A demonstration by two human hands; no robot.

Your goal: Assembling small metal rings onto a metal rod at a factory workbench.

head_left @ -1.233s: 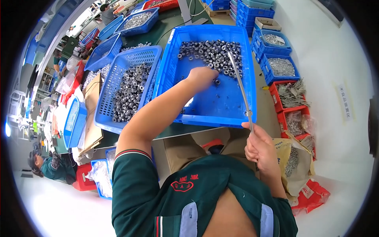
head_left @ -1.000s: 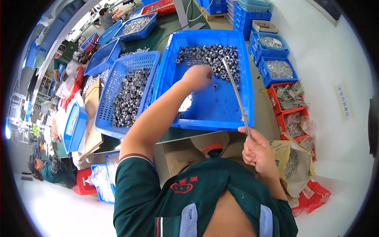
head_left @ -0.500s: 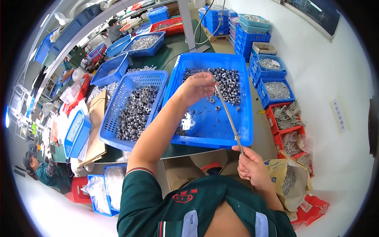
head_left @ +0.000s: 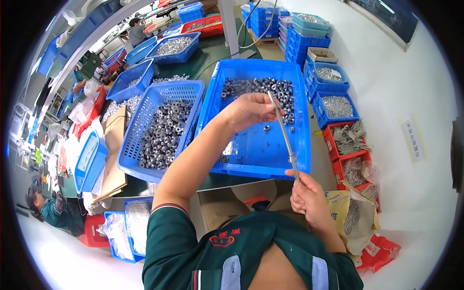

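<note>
A long thin metal rod (head_left: pixel 285 133) slants over the near right part of a blue tub (head_left: pixel 251 167). My right hand (head_left: pixel 308 197) grips its lower end, with a small metal ring (head_left: pixel 292 159) sitting on the rod just above the fingers. My left hand (head_left: pixel 255 111) is closed beside the rod's upper part, fingertips at the shaft; what they pinch is hidden. The rod's tip sticks up past those fingers. Dark metal nuts (head_left: pixel 279 89) lie heaped at the tub's far side, with a few loose ones below my left hand.
A perforated blue basket (head_left: pixel 126 145) full of similar nuts stands to the left. More blue bins (head_left: pixel 186 57) sit farther back. Along the right wall are stacked crates (head_left: pixel 333 121), red boxes (head_left: pixel 338 153) and an open sack (head_left: pixel 355 217). A co-worker (head_left: pixel 60 212) is at the far left.
My left hand has moved right and slightly down, from the rod's tip to beside the shaft, leaving the tip exposed. My right hand still holds the lower end. The view has shifted slightly.
</note>
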